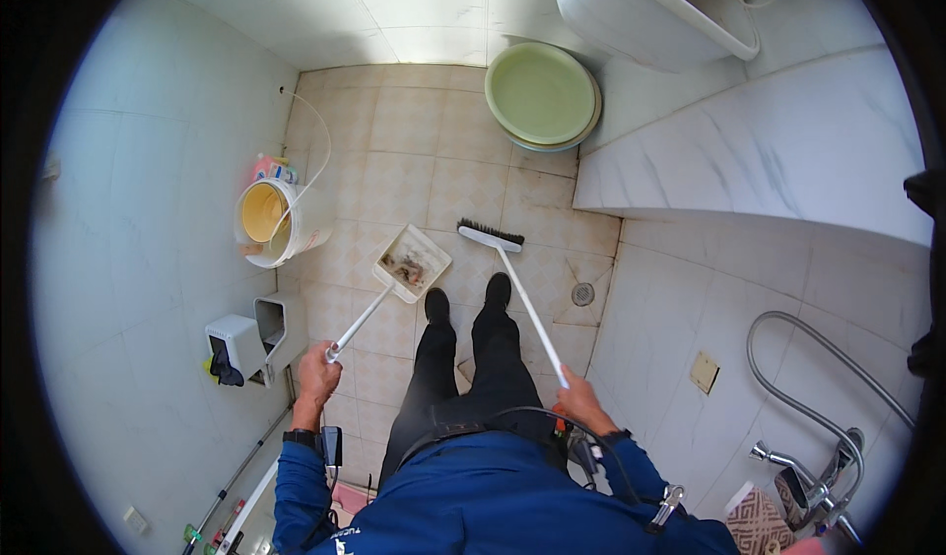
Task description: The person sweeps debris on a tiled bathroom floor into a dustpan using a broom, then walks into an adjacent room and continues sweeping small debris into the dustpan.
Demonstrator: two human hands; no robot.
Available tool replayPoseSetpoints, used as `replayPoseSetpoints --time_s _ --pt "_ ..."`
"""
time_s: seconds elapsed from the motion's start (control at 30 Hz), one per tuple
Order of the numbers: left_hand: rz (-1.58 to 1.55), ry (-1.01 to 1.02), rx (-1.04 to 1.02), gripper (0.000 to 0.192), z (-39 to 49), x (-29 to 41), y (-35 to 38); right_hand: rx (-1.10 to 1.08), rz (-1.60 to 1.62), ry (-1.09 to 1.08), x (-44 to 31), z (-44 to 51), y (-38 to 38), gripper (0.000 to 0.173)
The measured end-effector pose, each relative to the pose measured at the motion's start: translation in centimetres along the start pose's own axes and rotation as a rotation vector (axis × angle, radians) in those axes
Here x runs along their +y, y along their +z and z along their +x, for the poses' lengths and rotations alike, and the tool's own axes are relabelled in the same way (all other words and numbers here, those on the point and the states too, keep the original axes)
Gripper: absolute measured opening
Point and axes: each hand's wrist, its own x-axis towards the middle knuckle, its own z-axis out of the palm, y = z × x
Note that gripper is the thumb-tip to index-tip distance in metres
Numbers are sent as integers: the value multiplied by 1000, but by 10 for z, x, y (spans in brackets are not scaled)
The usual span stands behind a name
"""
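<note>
My left hand (319,370) grips the white handle of a long-handled dustpan (436,247). The pan lies on the tiled floor ahead of my feet, with a clump of dark hair and dirt (405,268) inside it. In my right hand (582,401) is the white pole of a broom (490,239). Its head has dark bristles, which face away from me, and it rests on the floor to the right of the dustpan, apart from it.
A white bucket (307,234) holding a yellow basin (261,213) stands by the left wall. Stacked basins (542,93) sit at the back right, near a floor drain (583,294). A shower hose (805,333) loops off the right wall. Poles (238,472) lean at lower left.
</note>
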Motion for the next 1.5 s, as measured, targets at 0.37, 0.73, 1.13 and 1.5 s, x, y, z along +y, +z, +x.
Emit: replayPoseSetpoints --time_s 0.37,0.73,1.13,1.5 --pt "161 161 -47 23 -11 -25 -10 193 269 202 1 31 51 64" --pt "210 353 -28 18 -8 -86 1 194 361 161 -13 -20 109 64" --pt "258 279 -99 16 8 -76 0 -289 665 307 -129 -57 166 66" --pt "242 265 -83 16 6 -79 -4 50 384 158 -109 -9 135 51"
